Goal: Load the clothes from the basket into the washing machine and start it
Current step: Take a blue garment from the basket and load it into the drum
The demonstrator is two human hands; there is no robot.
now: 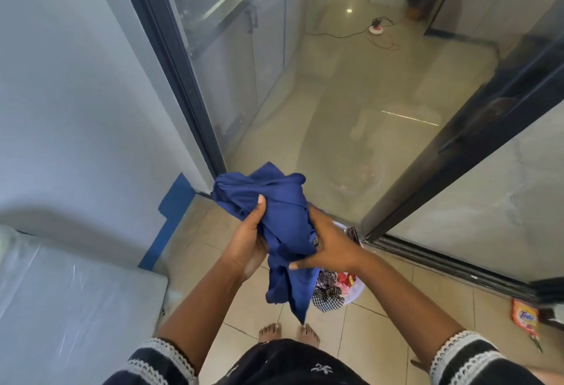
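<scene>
Blue garment (274,216): I am holding it bunched in both hands, left hand (247,241) gripping one side, right hand (329,244) curling round the other, above the floor. Laundry basket (355,288): sitting on the tiles just behind, holding mixed clothes. Detergent packet (525,317): lying at right, well apart.

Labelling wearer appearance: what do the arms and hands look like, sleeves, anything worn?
Left hand and right hand are bare: no gloves, rings or watch visible. Forearms bare. Dark sleeves end below the elbows, cuffs trimmed with two bands of white lace.
</scene>
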